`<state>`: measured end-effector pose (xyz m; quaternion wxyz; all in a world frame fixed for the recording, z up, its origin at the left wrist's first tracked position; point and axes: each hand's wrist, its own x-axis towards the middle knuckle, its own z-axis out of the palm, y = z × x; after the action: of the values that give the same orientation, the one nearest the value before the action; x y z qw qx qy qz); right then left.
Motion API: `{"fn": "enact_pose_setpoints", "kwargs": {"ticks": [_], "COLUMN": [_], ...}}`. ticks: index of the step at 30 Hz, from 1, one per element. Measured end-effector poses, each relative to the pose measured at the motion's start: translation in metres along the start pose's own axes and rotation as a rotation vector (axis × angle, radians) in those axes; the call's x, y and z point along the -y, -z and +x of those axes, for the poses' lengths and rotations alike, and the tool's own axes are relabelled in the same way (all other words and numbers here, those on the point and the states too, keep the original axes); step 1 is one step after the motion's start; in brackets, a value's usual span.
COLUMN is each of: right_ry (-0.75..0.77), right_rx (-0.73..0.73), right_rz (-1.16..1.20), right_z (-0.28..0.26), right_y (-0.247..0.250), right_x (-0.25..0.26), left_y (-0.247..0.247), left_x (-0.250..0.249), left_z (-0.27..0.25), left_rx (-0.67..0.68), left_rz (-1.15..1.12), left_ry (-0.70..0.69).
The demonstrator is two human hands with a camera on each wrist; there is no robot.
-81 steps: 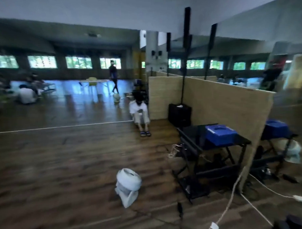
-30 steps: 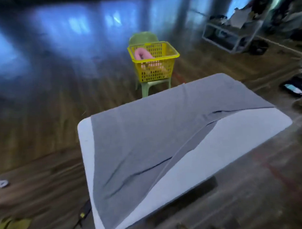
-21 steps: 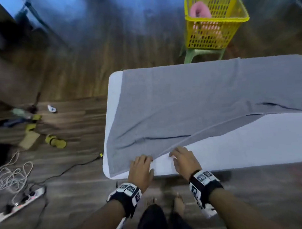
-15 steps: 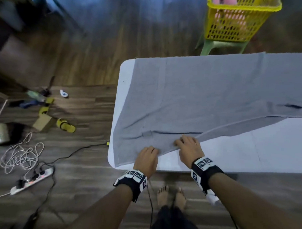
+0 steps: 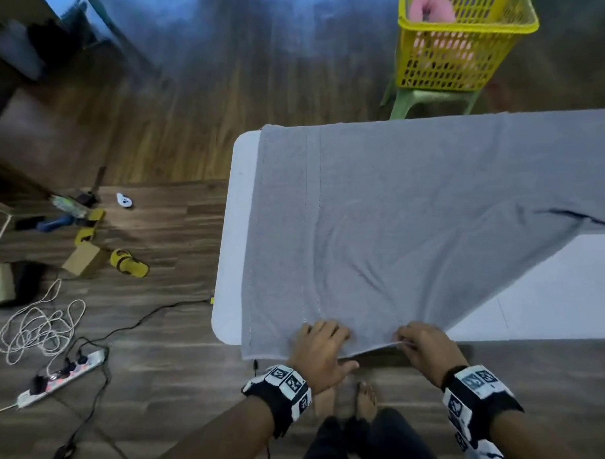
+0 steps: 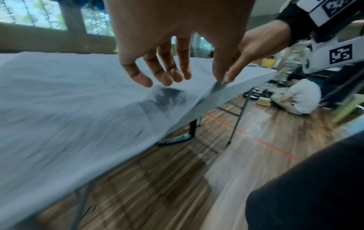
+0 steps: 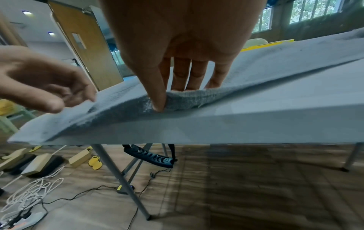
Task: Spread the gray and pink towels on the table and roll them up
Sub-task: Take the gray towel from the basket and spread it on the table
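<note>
A: Half a sec ago your hands were on the gray towel [image 5: 414,218] further in on the white folding table [image 5: 232,266]. Now its near edge sits at the table edge, w/ the corner by your left hand [image 5: 321,354] hanging just over.

B: Grip?

A: Right hand [image 5: 423,350] pinches the hem, thumb under, fingers [image 7: 194,74] on top. Left hand is loose, fingers slack on the cloth, holding nothing.

B: Spread done?

A: Prob not. Beyond your right hand the towel runs off diagonal, bare table showing; needs a tug that side. Pink towel [image 5: 430,8] sits in the yellow basket [image 5: 459,52], far side of the table from you.
</note>
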<state>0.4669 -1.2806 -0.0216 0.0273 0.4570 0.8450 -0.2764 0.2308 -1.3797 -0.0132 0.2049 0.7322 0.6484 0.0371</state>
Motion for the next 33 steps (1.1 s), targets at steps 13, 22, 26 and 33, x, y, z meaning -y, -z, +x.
{"fn": "enact_pose_setpoints", "kwargs": {"ticks": [13,22,26,33], "right_ry": [0.055,0.07,0.054,0.082], "right_rx": [0.023,0.052,0.072,0.186], "right_rz": [-0.053,-0.12,-0.091,-0.105], "right_z": [-0.007,-0.023,-0.04,-0.042], "right_y": [0.061,0.084,0.096,0.102], "right_x": [-0.078,-0.13,-0.164,-0.175], "left_y": [0.002,-0.022,-0.024,-0.034], "left_x": [-0.071,-0.163,-0.173,-0.223], "left_z": [0.034,0.089,0.085,0.141], "left_rx": [0.188,0.145,0.096,0.079], "left_rz": [-0.01,-0.076,-0.066,-0.167], "left_ry": [0.206,0.249,0.245,0.142]}}
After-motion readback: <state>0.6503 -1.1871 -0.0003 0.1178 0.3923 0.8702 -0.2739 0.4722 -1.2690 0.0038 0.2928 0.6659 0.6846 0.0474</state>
